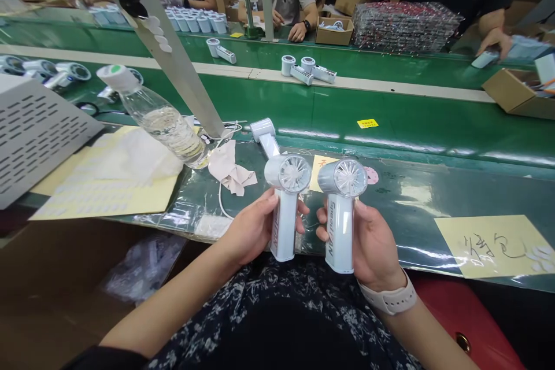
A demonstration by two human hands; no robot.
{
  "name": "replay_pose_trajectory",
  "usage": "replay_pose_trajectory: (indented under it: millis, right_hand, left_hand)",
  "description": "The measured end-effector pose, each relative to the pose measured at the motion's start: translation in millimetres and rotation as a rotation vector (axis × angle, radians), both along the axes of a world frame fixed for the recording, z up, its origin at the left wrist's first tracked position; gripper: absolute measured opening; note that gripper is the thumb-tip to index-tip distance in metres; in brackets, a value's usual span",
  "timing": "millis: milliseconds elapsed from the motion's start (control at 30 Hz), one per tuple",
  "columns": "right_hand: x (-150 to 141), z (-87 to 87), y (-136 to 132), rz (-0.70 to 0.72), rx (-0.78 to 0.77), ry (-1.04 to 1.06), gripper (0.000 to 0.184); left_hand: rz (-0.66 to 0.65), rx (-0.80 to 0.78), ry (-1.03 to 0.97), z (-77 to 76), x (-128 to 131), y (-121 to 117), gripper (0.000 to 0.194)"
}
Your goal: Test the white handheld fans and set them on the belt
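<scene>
Gripping one apiece, left hand (pixel 254 228) is holding a pale-blue fan (pixel 285 222), right hand (pixel 376 243) is holding a second fan (pixel 341 225) alongside, third fan (pixel 265 134) is lying beyond on tabletop (pixel 407 199).

Hidden: the middle of my left fingers (pixel 301 211), behind the handle of the left fan (pixel 285 219); the foot of the rear fan (pixel 265 132), which appears to pass behind that fan's head; much of a written note (pixel 317 165), behind the right fan (pixel 340 214). Cut off: the vented grey box (pixel 39 133), at left. Illegibly small: print on the yellow label (pixel 367 124).
</scene>
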State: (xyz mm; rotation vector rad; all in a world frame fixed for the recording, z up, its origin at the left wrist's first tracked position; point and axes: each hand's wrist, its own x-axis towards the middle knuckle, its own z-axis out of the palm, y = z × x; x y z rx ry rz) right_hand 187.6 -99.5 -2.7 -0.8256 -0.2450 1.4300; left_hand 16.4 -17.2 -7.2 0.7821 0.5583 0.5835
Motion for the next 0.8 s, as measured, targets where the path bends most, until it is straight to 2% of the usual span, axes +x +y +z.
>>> replay_pose_trajectory:
  millis: [233, 567, 800]
  right_hand:
    - [0.4, -5.5, -0.4, -0.140, -0.082, -0.106, 0.026]
    - [-4.3, -5.4, 1.4, -0.113, -0.108, -0.115, 0.023]
    - [-5.2, -4.2, 2.9, -0.115, -0.156, -0.088, 0.025]
  left_hand:
    - [-0.033, 0.106, 0.095, 0.3, -4.7, 0.0, 0.041]
    - [-0.011, 0.151, 0.167, 1.7, -1.0, 0.0, 0.058]
    - [-0.004, 0.156, 0.174, 1.6, -3.7, -2.4, 0.055]
